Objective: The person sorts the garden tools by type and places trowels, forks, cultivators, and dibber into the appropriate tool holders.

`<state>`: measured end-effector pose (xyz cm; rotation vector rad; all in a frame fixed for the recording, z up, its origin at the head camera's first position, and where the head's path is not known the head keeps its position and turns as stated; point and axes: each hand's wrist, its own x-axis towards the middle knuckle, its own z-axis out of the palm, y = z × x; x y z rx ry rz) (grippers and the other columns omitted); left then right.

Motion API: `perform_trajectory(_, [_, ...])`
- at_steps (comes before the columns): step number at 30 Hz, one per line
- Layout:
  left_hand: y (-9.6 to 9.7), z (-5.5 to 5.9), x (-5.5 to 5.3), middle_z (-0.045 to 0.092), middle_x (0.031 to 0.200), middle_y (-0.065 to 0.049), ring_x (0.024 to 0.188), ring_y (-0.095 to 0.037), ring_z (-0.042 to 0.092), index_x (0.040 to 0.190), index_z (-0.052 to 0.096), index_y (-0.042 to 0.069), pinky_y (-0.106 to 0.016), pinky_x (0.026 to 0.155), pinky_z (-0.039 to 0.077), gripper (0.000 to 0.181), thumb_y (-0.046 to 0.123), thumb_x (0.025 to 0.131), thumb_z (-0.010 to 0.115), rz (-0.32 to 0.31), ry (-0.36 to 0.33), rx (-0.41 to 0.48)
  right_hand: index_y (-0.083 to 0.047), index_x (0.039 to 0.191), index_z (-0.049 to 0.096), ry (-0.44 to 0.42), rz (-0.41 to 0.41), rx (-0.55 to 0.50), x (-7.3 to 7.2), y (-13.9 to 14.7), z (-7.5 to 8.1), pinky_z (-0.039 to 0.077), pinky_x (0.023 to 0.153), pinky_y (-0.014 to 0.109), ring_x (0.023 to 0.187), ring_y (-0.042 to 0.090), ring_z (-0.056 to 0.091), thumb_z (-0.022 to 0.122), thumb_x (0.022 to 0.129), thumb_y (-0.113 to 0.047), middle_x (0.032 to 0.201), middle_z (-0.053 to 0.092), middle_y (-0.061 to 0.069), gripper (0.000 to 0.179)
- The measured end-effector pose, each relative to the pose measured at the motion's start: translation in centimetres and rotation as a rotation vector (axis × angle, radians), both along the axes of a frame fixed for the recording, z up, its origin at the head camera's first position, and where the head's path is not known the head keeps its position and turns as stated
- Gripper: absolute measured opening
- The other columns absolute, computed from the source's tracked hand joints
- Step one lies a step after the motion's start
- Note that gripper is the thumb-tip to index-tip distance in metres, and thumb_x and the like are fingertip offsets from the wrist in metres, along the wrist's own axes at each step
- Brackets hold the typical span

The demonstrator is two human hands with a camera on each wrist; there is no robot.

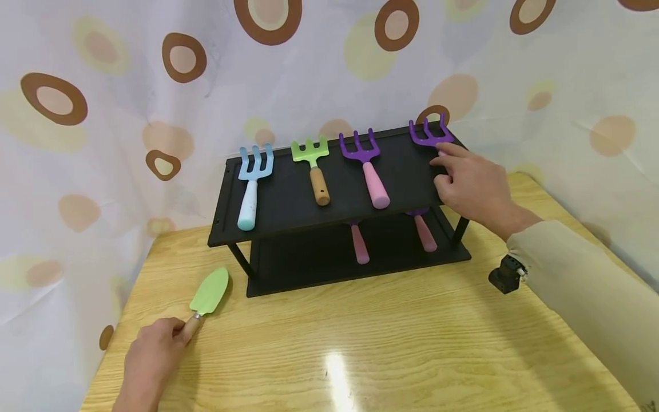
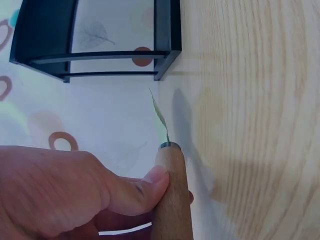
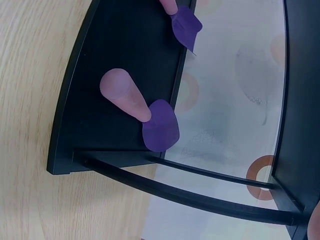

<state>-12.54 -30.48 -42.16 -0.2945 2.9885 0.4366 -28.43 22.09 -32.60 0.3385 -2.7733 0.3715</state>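
My left hand point(image 1: 154, 349) pinches the wooden handle of a green trowel point(image 1: 210, 292) low over the table; in the left wrist view the trowel's handle point(image 2: 172, 200) is between thumb and fingers, its blade edge-on. At the right end of the black rack's top shelf point(image 1: 288, 212), my right hand point(image 1: 476, 183) has bent fingers around the pink handle of a purple hand fork point(image 1: 429, 137). That handle is mostly hidden by the hand. Along the same shelf lie a blue fork point(image 1: 249, 194), a green fork with wooden handle point(image 1: 316, 177) and another purple fork point(image 1: 365, 166).
Two pink-handled trowels with purple blades lie on the rack's lower shelf, one point(image 3: 161, 125) near its end posts, the other point(image 3: 186, 27) farther along. The rack stands on a wooden table point(image 1: 329, 343). A patterned curtain point(image 1: 113, 143) hangs behind. A small black device point(image 1: 507, 274) sits at my right wrist.
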Motion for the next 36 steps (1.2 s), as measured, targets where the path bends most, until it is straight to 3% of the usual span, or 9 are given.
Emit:
perform_trajectory(6, [-0.5,0.5,0.9,0.075,0.100,-0.020,0.080,-0.035,0.070,0.108,0.072,-0.001,-0.051,0.063,0.053,0.023,0.009,0.087,0.072,-0.037,0.063,0.000,-0.005,0.129,0.065,-0.002,0.002,0.001,0.0,-0.3,0.1,0.056,0.070,0.052,0.134,0.040,0.050,0.038,0.094,-0.019,0.154,0.045,0.012,0.047])
perform_trajectory(13, [0.5,0.9,0.9,0.076,0.094,-0.014,0.074,-0.023,0.066,0.105,0.075,0.004,-0.043,0.062,0.053,0.020,0.007,0.085,0.074,-0.105,0.085,0.022,-0.006,0.130,0.065,-0.016,0.008,-0.005,-0.1,-0.2,0.0,0.056,0.069,0.050,0.136,0.040,0.048,0.037,0.095,-0.020,0.155,0.044,0.011,0.047])
perform_trajectory(18, [2.0,0.9,0.1,0.076,0.092,-0.011,0.069,-0.017,0.058,0.103,0.076,0.007,-0.034,0.057,0.048,0.018,0.007,0.085,0.074,-0.150,0.104,0.024,-0.005,0.129,0.065,-0.003,0.007,-0.008,-0.1,-0.2,0.0,0.056,0.070,0.052,0.135,0.040,0.049,0.038,0.094,-0.020,0.154,0.045,0.012,0.047])
perform_trajectory(26, [5.1,0.7,-1.3,0.076,0.091,-0.008,0.072,-0.016,0.062,0.101,0.078,0.007,-0.037,0.062,0.053,0.018,0.009,0.083,0.077,-0.191,0.129,0.045,-0.006,0.130,0.065,0.000,0.006,-0.001,-0.2,-0.1,-0.1,0.056,0.074,0.052,0.135,0.039,0.049,0.037,0.095,-0.020,0.154,0.045,0.011,0.047])
perform_trajectory(30, [6.6,0.6,-2.0,0.076,0.090,-0.008,0.071,-0.016,0.062,0.101,0.078,0.007,-0.036,0.062,0.053,0.017,0.010,0.084,0.077,-0.191,0.138,0.041,-0.007,0.131,0.065,-0.001,0.004,0.002,-0.2,-0.1,-0.1,0.056,0.069,0.049,0.135,0.038,0.049,0.037,0.095,-0.021,0.154,0.045,0.011,0.047])
perform_trajectory(36, [8.8,0.2,-3.0,0.076,0.086,-0.008,0.068,-0.018,0.064,0.097,0.079,0.007,-0.033,0.055,0.050,0.014,0.013,0.085,0.078,-0.197,0.205,0.029,-0.007,0.130,0.065,-0.007,0.002,0.001,-0.1,-0.1,0.0,0.052,0.057,0.040,0.135,0.038,0.050,0.038,0.094,-0.021,0.154,0.045,0.010,0.047])
